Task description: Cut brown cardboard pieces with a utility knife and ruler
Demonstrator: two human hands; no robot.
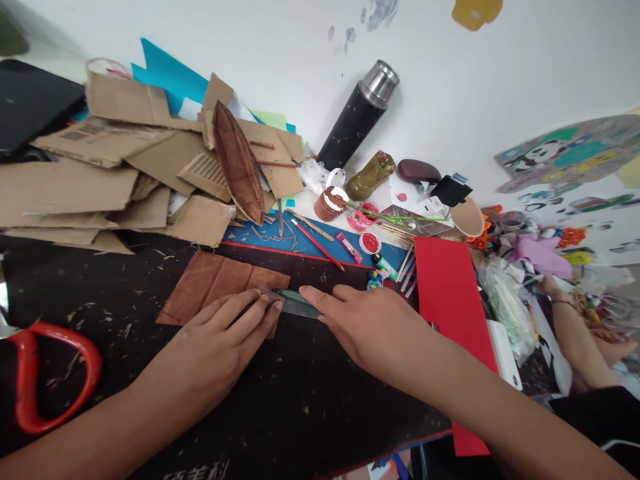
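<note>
My left hand [215, 347] presses its fingertips down on a clear ruler [299, 307], which lies across the right end of a creased brown-painted cardboard piece [210, 283]. In my right hand [363, 320] is a green craft knife [293, 297], its front end close to the left fingertips along the ruler's upper edge. The right index finger stretches along the knife, and the other fingers curl under it. Part of the cardboard is hidden beneath my left hand. Large red-handled scissors [93, 373] lie to the left of that hand.
Torn cardboard [65, 187] is heaped at the back left, with a brown boat-shaped piece [237, 163] leaning there. Behind the hands are a black thermos [353, 123], a paint jar [330, 203] and a red pencil [320, 247]. A red folder [447, 300] and another person's arm [575, 327] are on the right.
</note>
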